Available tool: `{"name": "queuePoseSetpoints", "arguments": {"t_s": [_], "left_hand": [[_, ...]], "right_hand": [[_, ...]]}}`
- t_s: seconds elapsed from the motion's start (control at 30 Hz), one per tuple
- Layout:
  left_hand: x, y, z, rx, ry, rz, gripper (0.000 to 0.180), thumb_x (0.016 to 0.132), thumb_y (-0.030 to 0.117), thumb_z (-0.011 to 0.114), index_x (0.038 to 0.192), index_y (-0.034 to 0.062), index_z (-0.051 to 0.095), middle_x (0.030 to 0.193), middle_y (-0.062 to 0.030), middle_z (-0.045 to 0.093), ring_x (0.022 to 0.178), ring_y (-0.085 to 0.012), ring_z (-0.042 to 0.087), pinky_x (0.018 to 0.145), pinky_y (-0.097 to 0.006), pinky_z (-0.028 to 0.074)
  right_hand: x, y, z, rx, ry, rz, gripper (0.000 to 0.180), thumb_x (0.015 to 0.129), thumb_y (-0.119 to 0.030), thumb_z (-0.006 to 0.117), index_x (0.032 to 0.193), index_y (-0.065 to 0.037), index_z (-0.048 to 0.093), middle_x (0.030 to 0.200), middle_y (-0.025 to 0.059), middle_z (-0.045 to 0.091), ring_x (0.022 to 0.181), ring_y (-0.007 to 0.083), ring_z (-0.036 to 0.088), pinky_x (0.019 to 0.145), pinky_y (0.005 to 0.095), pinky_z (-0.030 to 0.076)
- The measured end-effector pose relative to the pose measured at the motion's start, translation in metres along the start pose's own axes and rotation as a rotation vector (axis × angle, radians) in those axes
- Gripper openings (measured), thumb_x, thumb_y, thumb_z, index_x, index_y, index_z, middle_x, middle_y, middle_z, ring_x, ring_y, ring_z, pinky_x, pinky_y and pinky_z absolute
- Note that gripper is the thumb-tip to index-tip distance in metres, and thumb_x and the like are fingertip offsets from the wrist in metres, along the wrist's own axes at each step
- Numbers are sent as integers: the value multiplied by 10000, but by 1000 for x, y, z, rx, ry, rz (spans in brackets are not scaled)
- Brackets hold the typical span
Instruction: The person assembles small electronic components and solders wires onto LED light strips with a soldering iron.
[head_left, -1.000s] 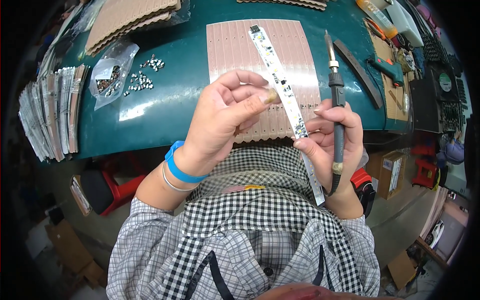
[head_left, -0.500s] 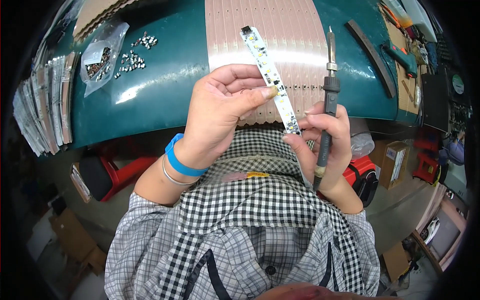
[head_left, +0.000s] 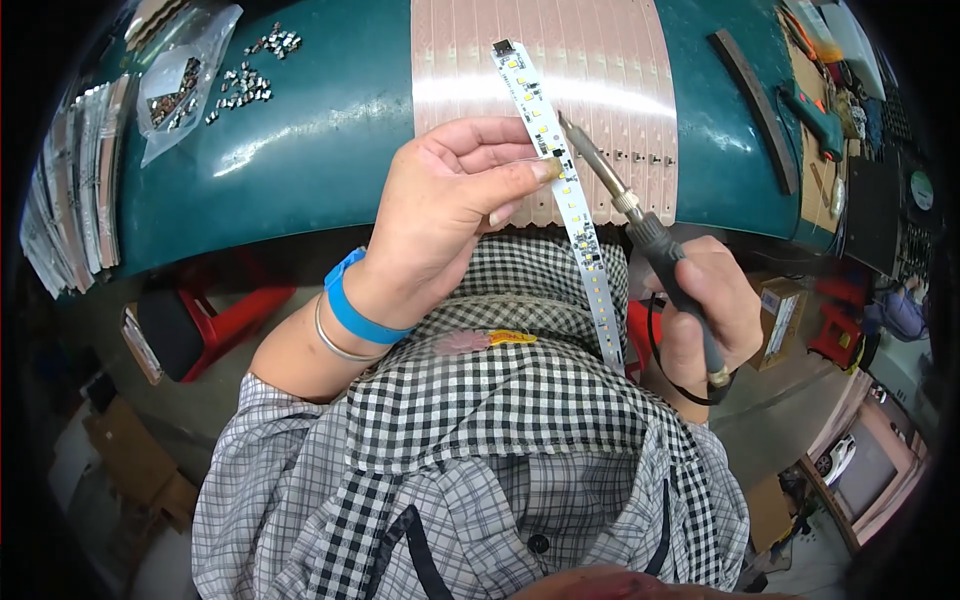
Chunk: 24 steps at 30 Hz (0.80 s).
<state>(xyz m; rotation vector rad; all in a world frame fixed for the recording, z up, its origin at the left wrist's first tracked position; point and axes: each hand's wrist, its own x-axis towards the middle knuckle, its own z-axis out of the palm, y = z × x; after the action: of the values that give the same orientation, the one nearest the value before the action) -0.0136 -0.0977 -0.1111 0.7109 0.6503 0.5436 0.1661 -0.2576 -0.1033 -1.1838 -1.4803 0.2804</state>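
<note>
On the far left of the dark green table (head_left: pixel 300 150), a stack of grey strips (head_left: pixel 70 190) lies along the edge, and to its right a clear plastic bag (head_left: pixel 180 85) sits beside a scatter of small metal parts (head_left: pixel 245 80).

Nearer the middle, the left hand (head_left: pixel 440 225), with a blue wristband (head_left: pixel 355 305) and a thin silver bangle (head_left: pixel 335 340), is raised above the table edge, palm turned toward the person. Its thumb and forefinger are pinched together on a long, narrow white strip with a row of small yellow squares (head_left: pixel 565 190), which runs from high over the table down toward the checked shirt (head_left: pixel 520 420). Behind it lies a pink ribbed sheet of side-by-side strips (head_left: pixel 620 90).

On the right, the right hand (head_left: pixel 710 300) is wrapped tight round the black handle of a soldering iron (head_left: pixel 645 225), fingers closed, with the metal tip angled up and left so that it meets the strip just beside the pinching fingertips. Judging from this, the joint at that spot looks to be in progress, not finished; whether other points on the strip are done cannot be told.

Far right, a dark curved bar (head_left: pixel 755 105) lies on the table.
</note>
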Motion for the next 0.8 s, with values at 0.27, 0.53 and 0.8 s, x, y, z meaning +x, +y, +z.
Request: {"name": "queuePoseSetpoints", "arguments": {"t_s": [0.27,0.53,0.8], "left_hand": [[0,-2,-2,32,45,18,273,856,-46,663,1122,-60,607,992,-120,714,616,-33,514,534,-170,392],[0,-3,-5,23,15,45,355,803,-2,749,1118,-82,607,953,-120,708,733,-82,627,588,-188,461],[1,-4,-6,16,8,64,342,803,-2,750,1114,-71,624,974,-125,711,776,-95,650,606,-191,482]], "right_hand": [[11,-15,-2,100,71,208,330,745,-110,725,1024,55,660,710,131,655,625,215,623,566,304,475],[12,-17,1,22,99,242,328,739,-96,723,1023,61,675,710,129,661,614,208,618,579,299,476],[17,-12,-4,-21,-10,148,326,731,-68,735,1022,68,677,677,96,618,586,213,580,563,312,453]]}}
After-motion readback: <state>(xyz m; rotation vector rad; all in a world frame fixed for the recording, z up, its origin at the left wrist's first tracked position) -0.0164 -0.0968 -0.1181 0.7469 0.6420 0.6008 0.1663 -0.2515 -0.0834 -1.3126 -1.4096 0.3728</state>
